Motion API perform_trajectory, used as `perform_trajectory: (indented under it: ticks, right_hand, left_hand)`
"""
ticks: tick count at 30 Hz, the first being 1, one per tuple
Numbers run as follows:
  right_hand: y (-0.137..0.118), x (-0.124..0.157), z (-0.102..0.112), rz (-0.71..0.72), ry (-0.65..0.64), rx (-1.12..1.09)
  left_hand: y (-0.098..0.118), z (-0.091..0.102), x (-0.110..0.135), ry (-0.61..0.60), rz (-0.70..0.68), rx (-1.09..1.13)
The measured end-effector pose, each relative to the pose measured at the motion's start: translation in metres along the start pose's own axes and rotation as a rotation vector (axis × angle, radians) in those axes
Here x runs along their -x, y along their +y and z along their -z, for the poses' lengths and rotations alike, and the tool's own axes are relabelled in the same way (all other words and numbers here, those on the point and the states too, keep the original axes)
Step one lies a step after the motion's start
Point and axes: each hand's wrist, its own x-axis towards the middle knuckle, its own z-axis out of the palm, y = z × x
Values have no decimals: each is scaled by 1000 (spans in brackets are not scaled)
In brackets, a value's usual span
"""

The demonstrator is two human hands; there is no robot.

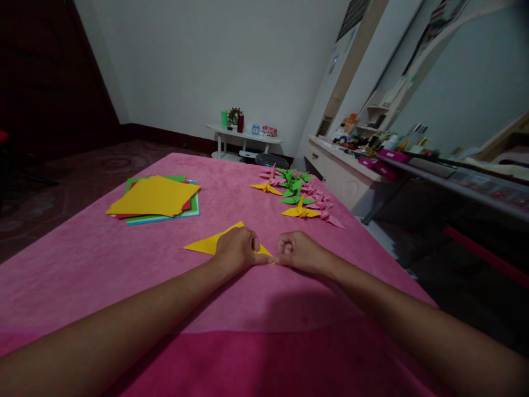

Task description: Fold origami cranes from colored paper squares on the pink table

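Observation:
A yellow sheet of origami paper [206, 243], folded into a triangle, lies on the pink cloth with its long edge toward me. My left hand [237, 248] rests over its right half, fingers curled and thumb pressing near the right corner. At that same corner, my right hand [300, 251] has its fingers curled in and its thumb tip against the paper's point. The two thumbs almost meet there. Part of the paper is hidden beneath my left hand.
A stack of coloured paper [159, 197], yellow on top, lies at the left. Several folded paper cranes [292, 184] in green, pink and yellow crowd the right far side. Beyond stand a white shelf [248, 135] and a cluttered dresser [343, 165]. The pink cloth [223, 182] covers the surface.

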Motion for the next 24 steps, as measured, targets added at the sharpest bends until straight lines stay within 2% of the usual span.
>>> perform_trajectory:
  ticks: [2, 3, 5, 10, 13, 18, 24]
  right_hand:
    - [-7, 13, -7, 140, 215, 234]
    - [-11, 19, -11, 220, 280, 343]
    - [-15, 30, -23, 325, 330, 498]
    - [-10, 37, -55, 394, 430, 717]
    - [-4, 36, -63, 432, 465, 771]
    - [-4, 38, -59, 464, 453, 805]
    - [-7, 38, -58, 464, 438, 820]
  left_hand:
    - [0, -1, 0, 8, -7, -8]
    - [0, -2, 0, 12, -10, -10]
    - [-1, -5, 0, 25, -13, -9]
    - [-8, -8, -1, 66, -54, 68]
    - [-19, -8, -6, -48, -93, 199]
    - [-39, -3, -15, -198, -147, 456]
    - [-67, 23, -7, -264, -208, 452]
